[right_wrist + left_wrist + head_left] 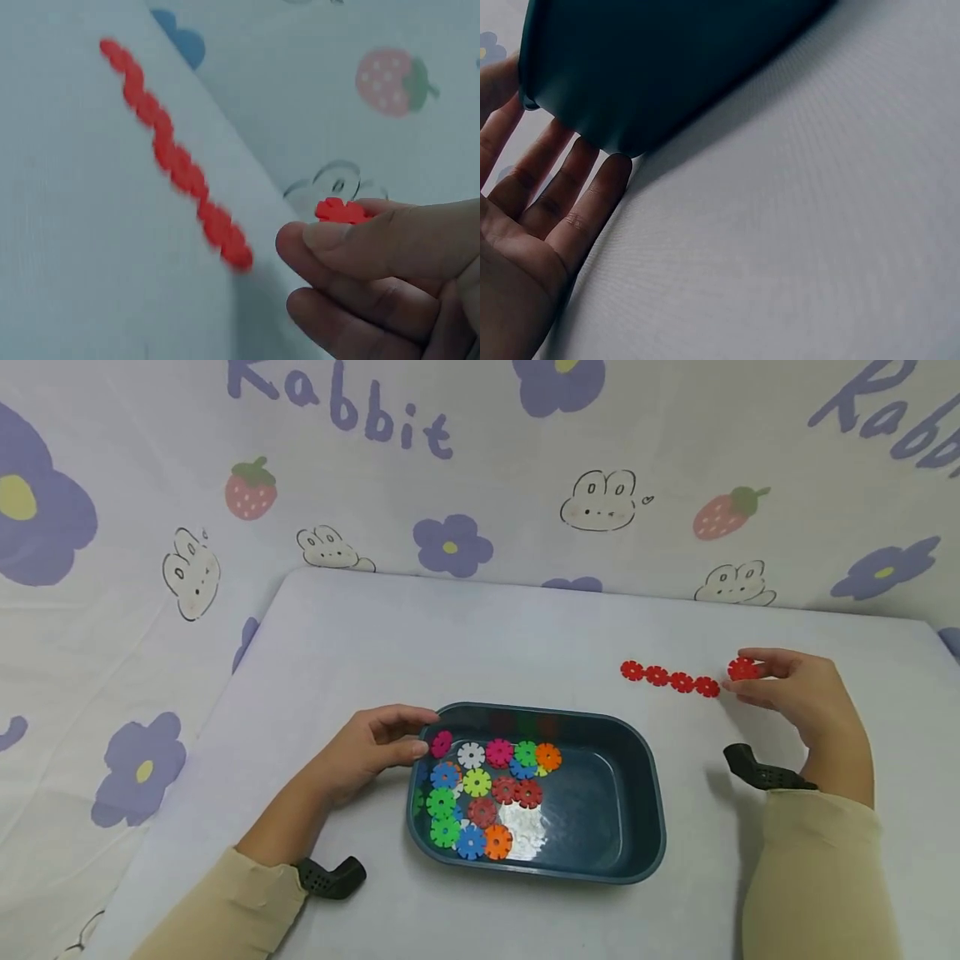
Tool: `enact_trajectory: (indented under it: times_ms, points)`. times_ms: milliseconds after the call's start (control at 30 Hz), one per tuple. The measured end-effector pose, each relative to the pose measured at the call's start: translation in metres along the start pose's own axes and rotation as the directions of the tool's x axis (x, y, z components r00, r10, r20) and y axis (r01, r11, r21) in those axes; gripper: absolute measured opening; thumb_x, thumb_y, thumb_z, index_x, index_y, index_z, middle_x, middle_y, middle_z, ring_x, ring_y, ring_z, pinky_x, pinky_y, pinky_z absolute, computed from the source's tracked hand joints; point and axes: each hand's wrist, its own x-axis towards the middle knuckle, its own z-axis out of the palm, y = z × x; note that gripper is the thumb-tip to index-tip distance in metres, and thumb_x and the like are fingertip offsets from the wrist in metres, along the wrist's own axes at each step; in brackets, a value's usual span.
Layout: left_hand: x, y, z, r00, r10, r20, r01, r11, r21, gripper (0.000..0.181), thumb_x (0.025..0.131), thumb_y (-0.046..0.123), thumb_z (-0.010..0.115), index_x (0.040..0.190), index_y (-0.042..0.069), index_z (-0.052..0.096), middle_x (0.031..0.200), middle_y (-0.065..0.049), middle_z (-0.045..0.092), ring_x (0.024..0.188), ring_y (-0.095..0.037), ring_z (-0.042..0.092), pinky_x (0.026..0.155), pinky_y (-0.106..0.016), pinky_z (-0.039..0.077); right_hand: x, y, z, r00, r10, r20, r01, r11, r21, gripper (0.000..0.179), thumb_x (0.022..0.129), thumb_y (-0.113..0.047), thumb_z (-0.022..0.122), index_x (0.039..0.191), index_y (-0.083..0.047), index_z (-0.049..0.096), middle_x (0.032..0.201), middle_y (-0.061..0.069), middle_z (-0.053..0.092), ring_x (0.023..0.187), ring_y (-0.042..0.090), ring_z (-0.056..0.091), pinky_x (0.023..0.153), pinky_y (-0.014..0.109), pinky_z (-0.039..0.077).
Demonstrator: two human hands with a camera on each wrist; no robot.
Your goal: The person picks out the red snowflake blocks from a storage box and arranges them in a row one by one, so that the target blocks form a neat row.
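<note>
My right hand [806, 693] pinches a red snowflake disc [742, 669] between thumb and fingers, a little above the table. Just left of it lies a chain of several red snowflake discs [681, 682] joined edge to edge; the held disc is apart from its near end. In the right wrist view the chain [174, 157] looks blurred, and fingers partly cover the held disc [341, 211]. My left hand [371, 750] touches the back left corner of a dark teal tray [618, 806], its fairly straight fingers [592, 206] against the outer wall. Some fingertips are hidden.
Several loose snowflake discs [471, 782] in many colours lie in the left half of the tray. A white cloth covers the table [450, 635]. Behind it hangs a printed curtain [517, 468]. Black wrist mounts [330, 878] stick out from both sleeves.
</note>
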Motion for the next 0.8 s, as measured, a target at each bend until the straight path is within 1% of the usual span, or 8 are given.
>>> enact_trajectory:
  times_ms: [100,167,233,333,400,467,633,800]
  points:
    - [0.0,-0.001,0.001,1.0,0.008,0.0,-0.008,1.0,-0.001,0.041,0.09,0.021,0.072,0.129,0.012,0.063,0.131,-0.01,0.061,0.113,-0.023,0.06,0.089,-0.03,0.055,0.005,0.016,-0.003,0.998,0.061,0.004,-0.061,0.998,-0.003,0.092,0.077,-0.059,0.075,0.152,-0.02,0.038,0.114,-0.004,0.061,0.105,0.018,0.061,0.103,0.061,0.037]
    - [0.0,-0.003,0.001,1.0,0.013,0.0,-0.013,1.0,0.0,0.04,0.091,0.021,0.071,0.129,0.011,0.062,0.131,-0.01,0.06,0.113,-0.023,0.06,0.09,-0.03,0.055,0.006,0.022,-0.003,0.997,0.08,-0.009,-0.08,0.996,-0.029,0.094,0.076,-0.061,0.075,0.151,-0.018,0.039,0.102,-0.009,0.063,0.099,0.013,0.059,0.094,0.049,0.045]
    - [-0.001,-0.004,0.001,1.0,0.017,-0.002,-0.017,1.0,0.006,0.04,0.091,0.021,0.071,0.129,0.011,0.062,0.132,-0.01,0.06,0.114,-0.023,0.06,0.09,-0.029,0.055,0.007,0.024,-0.001,0.997,0.081,-0.014,-0.081,0.996,-0.047,0.092,0.078,-0.06,0.074,0.151,-0.016,0.039,0.106,-0.004,0.065,0.099,0.019,0.06,0.083,0.037,0.051]
    - [-0.002,-0.006,0.0,1.0,0.025,-0.007,-0.024,1.0,0.017,0.04,0.091,0.021,0.071,0.129,0.011,0.062,0.132,-0.009,0.06,0.115,-0.024,0.059,0.09,-0.03,0.055,0.009,0.024,0.003,0.999,0.043,-0.01,-0.043,0.994,-0.104,0.088,0.082,-0.06,0.07,0.15,-0.013,0.041,0.125,0.013,0.056,0.111,0.032,0.054,0.074,0.031,0.05]
    - [-0.002,-0.006,-0.001,1.0,0.028,-0.013,-0.028,0.999,0.025,0.04,0.091,0.021,0.071,0.128,0.012,0.063,0.132,-0.008,0.061,0.116,-0.025,0.059,0.09,-0.03,0.055,0.01,0.024,0.005,1.0,0.017,-0.008,-0.018,0.99,-0.137,0.085,0.084,-0.061,0.067,0.149,-0.013,0.042,0.132,0.02,0.048,0.117,0.038,0.045,0.074,0.032,0.049]
    - [-0.001,-0.006,-0.001,0.999,0.03,-0.015,-0.029,0.999,0.027,0.04,0.09,0.022,0.072,0.128,0.013,0.063,0.132,-0.008,0.061,0.117,-0.026,0.058,0.091,-0.03,0.055,0.01,0.026,0.006,1.0,-0.005,-0.01,0.003,0.987,-0.161,0.082,0.085,-0.061,0.066,0.148,-0.013,0.044,0.132,0.021,0.047,0.121,0.041,0.04,0.076,0.035,0.047]
    - [-0.001,-0.007,-0.001,1.0,0.026,-0.007,-0.026,0.999,0.031,0.041,0.091,0.021,0.071,0.129,0.011,0.062,0.133,-0.01,0.06,0.116,-0.026,0.058,0.091,-0.029,0.055,0.009,0.029,0.008,1.0,-0.003,-0.006,0.001,0.986,-0.164,0.076,0.087,-0.055,0.066,0.146,-0.012,0.047,0.129,0.021,0.046,0.117,0.039,0.04,0.075,0.036,0.045]
    - [-0.001,-0.012,0.0,0.999,0.039,-0.003,-0.039,0.999,0.032,0.04,0.091,0.019,0.07,0.129,0.009,0.062,0.132,-0.011,0.06,0.115,-0.024,0.059,0.091,-0.029,0.055,0.008,0.03,0.01,0.999,-0.044,0.009,0.045,0.977,-0.209,0.07,0.089,-0.053,0.065,0.143,-0.01,0.049,0.123,0.021,0.047,0.113,0.039,0.041,0.075,0.037,0.045]
